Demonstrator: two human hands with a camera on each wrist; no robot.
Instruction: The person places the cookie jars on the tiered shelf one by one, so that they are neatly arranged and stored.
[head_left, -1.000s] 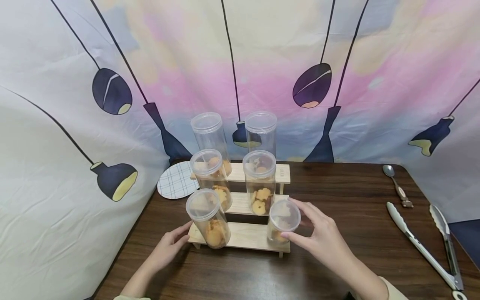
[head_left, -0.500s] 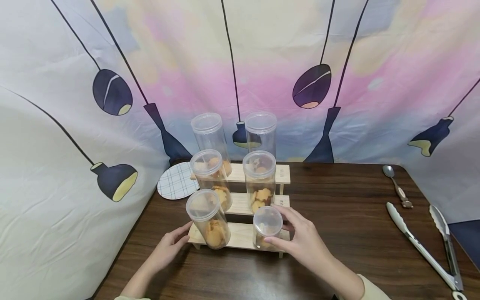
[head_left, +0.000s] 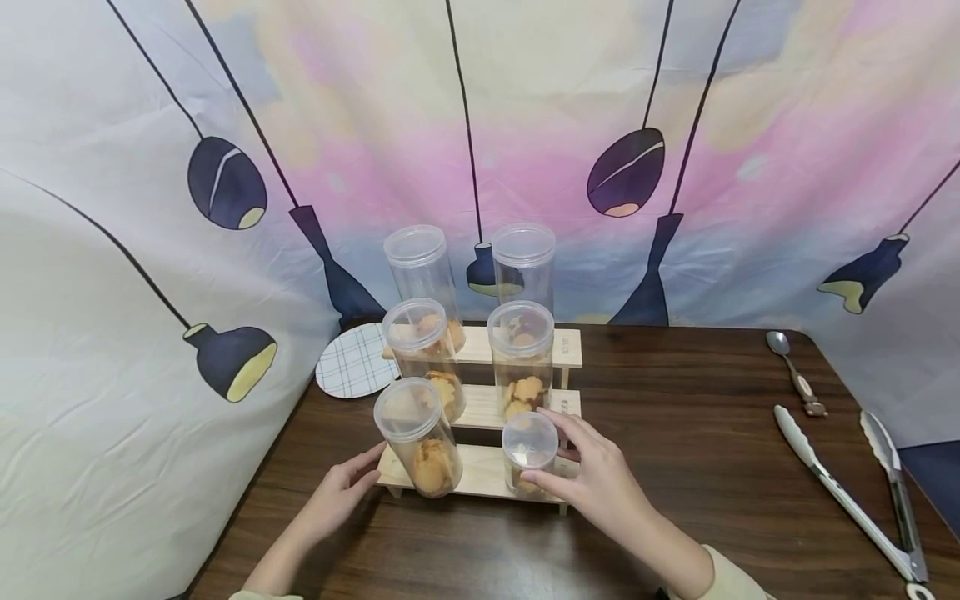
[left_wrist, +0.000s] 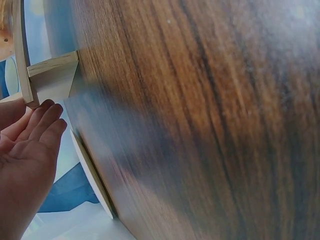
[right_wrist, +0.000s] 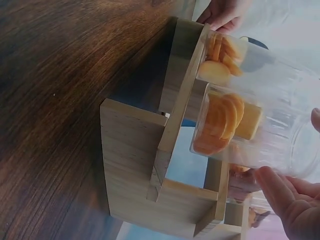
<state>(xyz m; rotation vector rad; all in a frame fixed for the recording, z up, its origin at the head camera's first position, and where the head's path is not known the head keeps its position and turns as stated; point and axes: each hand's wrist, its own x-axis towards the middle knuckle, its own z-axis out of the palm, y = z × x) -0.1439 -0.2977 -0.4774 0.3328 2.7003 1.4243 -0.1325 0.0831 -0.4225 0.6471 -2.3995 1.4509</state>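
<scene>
A three-step wooden rack point(head_left: 480, 471) bears several clear lidded jars with cookies. My right hand point(head_left: 600, 479) holds one clear jar point(head_left: 529, 442) by its lid end, over the right part of the lowest step. In the right wrist view, a narrow gap shows between this jar point(right_wrist: 220, 125) and the step; stacked round cookies lie inside. At the left end of that step, my left hand point(head_left: 337, 496) pinches the board, its thumb above and fingers below in the left wrist view. Another cookie jar point(head_left: 420, 437) stands on the step's left part.
Two jars stand on the middle step and two on the top one. A checked oval mat point(head_left: 356, 362) lies behind the rack's left side. To the right are a spoon point(head_left: 797, 375) and spread tongs point(head_left: 847, 492) on the dark wooden table point(head_left: 675, 367). A printed cloth hangs behind.
My right hand has carried the jar leftward from the right end of the lowest step, mostly in the first half second. The left hand stays at the rack's end.
</scene>
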